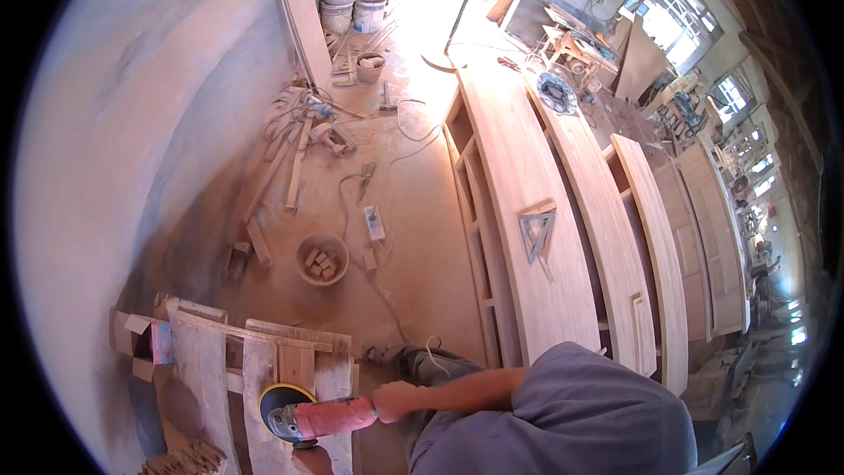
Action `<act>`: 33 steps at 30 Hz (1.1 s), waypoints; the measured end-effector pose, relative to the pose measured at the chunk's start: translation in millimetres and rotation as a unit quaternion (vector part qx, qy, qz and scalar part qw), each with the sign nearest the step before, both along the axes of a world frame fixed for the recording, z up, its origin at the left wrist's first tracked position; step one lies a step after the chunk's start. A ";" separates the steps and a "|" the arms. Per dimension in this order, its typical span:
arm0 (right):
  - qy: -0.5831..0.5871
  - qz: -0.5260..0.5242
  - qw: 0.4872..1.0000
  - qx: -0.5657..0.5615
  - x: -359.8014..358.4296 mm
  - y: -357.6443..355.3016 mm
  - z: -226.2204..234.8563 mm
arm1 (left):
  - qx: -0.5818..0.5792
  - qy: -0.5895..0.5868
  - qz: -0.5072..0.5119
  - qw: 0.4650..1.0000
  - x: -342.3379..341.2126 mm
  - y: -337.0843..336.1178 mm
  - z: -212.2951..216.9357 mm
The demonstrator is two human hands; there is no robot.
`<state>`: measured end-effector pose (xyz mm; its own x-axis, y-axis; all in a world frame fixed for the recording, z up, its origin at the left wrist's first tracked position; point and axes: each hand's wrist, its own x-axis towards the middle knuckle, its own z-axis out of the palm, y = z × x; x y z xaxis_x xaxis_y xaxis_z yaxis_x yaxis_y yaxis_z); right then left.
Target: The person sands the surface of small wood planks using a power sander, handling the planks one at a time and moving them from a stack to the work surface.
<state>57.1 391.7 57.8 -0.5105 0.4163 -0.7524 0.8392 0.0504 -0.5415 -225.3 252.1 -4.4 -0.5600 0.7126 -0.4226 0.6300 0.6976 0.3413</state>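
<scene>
My left hand [393,401] grips the rear of a red power sander [325,418]. Its black disc with a yellow rim [280,402] rests on pale wooden boards [264,361] laid over a low stand at the lower left. My bare forearm reaches in from the right, out of a grey sleeve [571,413]. My right hand is out of sight. A cord runs from the sander area across the floor towards a white power strip [375,222].
Long pale wooden panels and frames [527,211] stand in rows at the right, one bearing a triangular square [536,233]. A round basin of wood blocks [323,259], scrap timber [294,149] and buckets [352,4] lie on the dusty floor beside a plastered wall [132,123].
</scene>
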 end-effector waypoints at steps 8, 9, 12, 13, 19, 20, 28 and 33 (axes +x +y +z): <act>-0.012 -0.024 0.999 0.025 -4.3 -24.1 10.7 | 0.046 0.016 -0.065 0.997 -30.5 -55.7 -81.2; -0.031 -0.018 0.999 0.022 -0.2 -19.0 13.1 | 0.021 0.038 -0.032 0.999 -15.7 -50.0 -71.7; -0.051 0.051 0.997 0.014 -10.3 -11.5 -5.9 | 0.018 0.090 0.095 0.991 25.9 -34.1 -9.0; -0.069 0.074 0.995 0.017 2.3 -28.7 -57.7 | 0.037 0.014 0.079 0.996 26.0 -41.4 -21.0; -0.014 0.037 0.996 0.076 14.5 -47.1 -44.3 | -0.118 -0.037 0.077 0.989 27.5 -2.5 56.8; -0.012 -0.016 0.997 0.077 20.1 -51.2 -51.9 | -0.095 -0.038 0.069 0.992 23.2 -3.8 49.7; -0.121 -0.060 0.991 -0.020 14.4 -27.8 -26.4 | -0.024 -0.090 0.088 0.992 28.7 9.3 40.5; -0.020 -0.004 1.000 -0.017 -8.4 -37.6 -35.1 | -0.042 -0.081 0.168 0.982 12.4 -24.3 40.6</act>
<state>48.7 354.1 22.7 -0.4758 0.3940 -0.7864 0.8609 0.0255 -0.5081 -212.9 227.8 36.1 -0.6778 0.4582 -0.5750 0.3013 0.8865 0.3513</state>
